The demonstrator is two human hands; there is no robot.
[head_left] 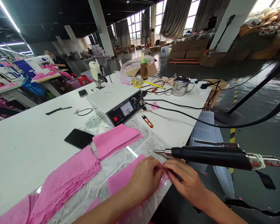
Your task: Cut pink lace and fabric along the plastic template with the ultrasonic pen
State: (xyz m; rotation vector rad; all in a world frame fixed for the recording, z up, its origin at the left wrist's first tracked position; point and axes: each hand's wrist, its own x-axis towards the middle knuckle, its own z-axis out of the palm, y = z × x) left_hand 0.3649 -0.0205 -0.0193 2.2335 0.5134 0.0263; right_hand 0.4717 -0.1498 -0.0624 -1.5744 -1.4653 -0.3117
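Observation:
My left hand [147, 174] and my right hand [188, 179] meet near the table's front right edge. Both pinch the edge of a piece of pink fabric [121, 175], thumbs and forefingers close together. The fabric lies on a clear plastic sheet, its right end crumpled under my fingers. Just above my right hand, a black-handled tool with a pointed metal tip [212, 157] hangs level, tip toward the left. A folded stack of pink cloth [116, 140] lies behind my hands, and a thicker pile of frilled pink pieces [67, 183] sits to the left.
A control box with a dial [123, 107] stands at mid-table. Orange thread snips [147, 121], a black phone [78, 138] and tangled cord [95, 122] lie around it. Farther back are a steel mug [180, 86] and a bottle [144, 69]. Black cables cross on the right.

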